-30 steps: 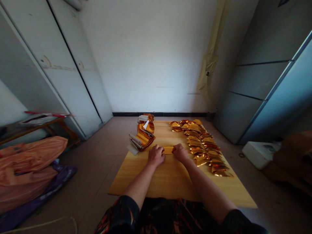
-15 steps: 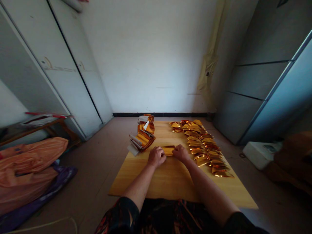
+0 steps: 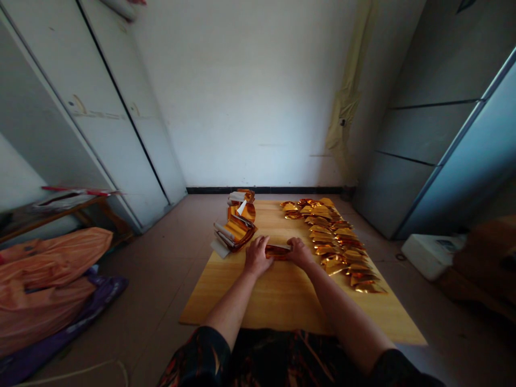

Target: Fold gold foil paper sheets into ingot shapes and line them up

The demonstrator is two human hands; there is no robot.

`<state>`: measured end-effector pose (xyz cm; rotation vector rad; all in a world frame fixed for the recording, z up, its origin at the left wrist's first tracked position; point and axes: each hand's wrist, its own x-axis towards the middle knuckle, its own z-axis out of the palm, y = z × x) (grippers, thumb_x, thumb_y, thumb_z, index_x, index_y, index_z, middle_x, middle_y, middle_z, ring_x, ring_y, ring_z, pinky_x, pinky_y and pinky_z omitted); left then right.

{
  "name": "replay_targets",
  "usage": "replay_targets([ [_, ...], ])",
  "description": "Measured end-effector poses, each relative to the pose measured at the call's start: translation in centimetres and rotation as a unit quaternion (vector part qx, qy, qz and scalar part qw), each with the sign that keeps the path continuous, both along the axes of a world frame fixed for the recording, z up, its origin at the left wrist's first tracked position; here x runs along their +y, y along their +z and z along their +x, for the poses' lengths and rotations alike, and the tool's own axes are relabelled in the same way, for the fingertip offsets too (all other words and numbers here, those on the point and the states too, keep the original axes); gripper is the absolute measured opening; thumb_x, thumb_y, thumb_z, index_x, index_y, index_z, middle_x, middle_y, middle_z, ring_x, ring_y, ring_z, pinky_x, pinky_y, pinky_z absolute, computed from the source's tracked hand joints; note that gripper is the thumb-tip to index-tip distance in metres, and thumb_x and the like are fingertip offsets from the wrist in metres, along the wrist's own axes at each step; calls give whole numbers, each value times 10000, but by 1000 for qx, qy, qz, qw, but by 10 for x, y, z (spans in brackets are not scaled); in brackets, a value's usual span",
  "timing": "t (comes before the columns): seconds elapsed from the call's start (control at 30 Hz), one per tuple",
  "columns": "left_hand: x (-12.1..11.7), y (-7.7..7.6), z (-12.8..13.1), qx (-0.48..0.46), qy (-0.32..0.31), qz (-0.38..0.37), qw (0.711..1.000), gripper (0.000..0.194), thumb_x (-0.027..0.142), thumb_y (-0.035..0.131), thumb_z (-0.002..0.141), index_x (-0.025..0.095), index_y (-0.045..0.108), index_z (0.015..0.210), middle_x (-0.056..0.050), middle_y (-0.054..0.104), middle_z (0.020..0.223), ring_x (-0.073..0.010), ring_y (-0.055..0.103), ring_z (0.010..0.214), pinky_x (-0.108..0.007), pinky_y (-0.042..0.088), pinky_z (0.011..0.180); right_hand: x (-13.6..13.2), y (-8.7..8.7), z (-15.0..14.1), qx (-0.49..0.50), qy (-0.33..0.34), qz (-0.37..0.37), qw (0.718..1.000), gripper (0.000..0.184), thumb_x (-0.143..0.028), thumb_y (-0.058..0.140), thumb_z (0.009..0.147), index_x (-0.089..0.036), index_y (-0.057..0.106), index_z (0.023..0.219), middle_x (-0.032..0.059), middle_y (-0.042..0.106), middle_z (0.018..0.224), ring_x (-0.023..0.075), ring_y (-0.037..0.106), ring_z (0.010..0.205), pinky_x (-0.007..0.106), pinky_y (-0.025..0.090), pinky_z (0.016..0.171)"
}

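Note:
Between my hands is a sheet of gold foil paper (image 3: 278, 252), bent into a narrow strip with a pale upper edge. My left hand (image 3: 258, 256) grips its left end, and my right hand (image 3: 300, 252) pinches the right end. Both hands are low over the wooden board (image 3: 278, 301). Left of them lies a loose stack of gold foil sheets (image 3: 241, 228) with pale undersides. Several folded gold foil pieces (image 3: 322, 236) overlap in rows along the board's right side. The fingertips behind the paper are partly hidden.
A grey cabinet (image 3: 121, 107) stands at the left and a refrigerator (image 3: 427, 134) at the right. Orange cloth (image 3: 48, 269) and a purple bag (image 3: 97, 301) lie on the left. A white foam box (image 3: 427, 255) sits right of the board.
The foil paper was flatter, its gold face showing; now it is bent up into a darker, narrower strip. My left fingers have stretched forward over its end.

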<state>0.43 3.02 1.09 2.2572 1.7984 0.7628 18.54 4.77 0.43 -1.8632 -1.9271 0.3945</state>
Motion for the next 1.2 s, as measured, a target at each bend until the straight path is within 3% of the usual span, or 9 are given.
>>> replay_targets([
  [0.2, 0, 0, -1, -4, -16, 30, 999, 435, 222, 660, 682, 231, 575, 1109, -59, 602, 1158, -228, 505, 1120, -356, 377, 968, -3, 3, -1, -27, 7, -5, 1000, 263, -341, 680, 714, -188, 670, 928, 54, 613, 1015, 151, 577, 869, 213, 408, 731],
  [0.37, -3, 1, -1, 10, -27, 22, 999, 426, 155, 643, 698, 225, 561, 1111, -51, 638, 1082, -208, 549, 1048, -344, 384, 937, -7, 10, -1, -41, 23, -13, 999, 131, -236, 606, 773, -176, 691, 852, 62, 622, 1000, 138, 583, 851, 199, 409, 724],
  [0.47, -2, 0, -2, 7, -32, 10, 999, 401, 115, 616, 709, 228, 577, 1092, -47, 653, 1048, -206, 559, 1020, -345, 389, 925, -12, 13, 1, -51, 47, -9, 998, 134, -189, 583, 773, -183, 689, 856, 57, 618, 1011, 133, 578, 853, 192, 408, 725],
  [0.67, 3, -7, -6, -13, -82, -8, 996, 248, 25, 564, 682, 219, 654, 808, -26, 666, 897, -175, 566, 944, -275, 438, 843, -23, 16, 8, -84, 105, 33, 990, 244, -66, 491, 765, -181, 668, 889, 70, 611, 1002, 157, 547, 941, 213, 394, 787],
  [0.87, 2, -7, -8, -4, -103, -27, 994, 268, 27, 533, 683, 226, 680, 786, -29, 685, 892, -184, 572, 943, -297, 446, 857, -34, 18, 9, -174, 137, 28, 975, 266, -118, 412, 870, -206, 645, 963, 92, 598, 1038, 194, 510, 986, 262, 379, 804],
  [1.0, 0, -12, -13, 16, -149, 0, 989, 305, 16, 534, 661, 232, 695, 804, -20, 697, 949, -180, 578, 952, -309, 445, 884, -43, 18, 13, -210, 166, 37, 963, 257, -144, 399, 892, -200, 641, 956, 97, 606, 1040, 214, 500, 995, 290, 377, 800],
  [1.2, -1, -12, -23, 44, -179, 22, 983, 320, 43, 561, 649, 246, 722, 837, -1, 691, 1060, -178, 582, 1003, -312, 439, 910, -48, 25, 12, -202, 156, 27, 966, 248, -170, 412, 901, -194, 658, 875, 88, 640, 1003, 207, 520, 996, 282, 379, 773],
])
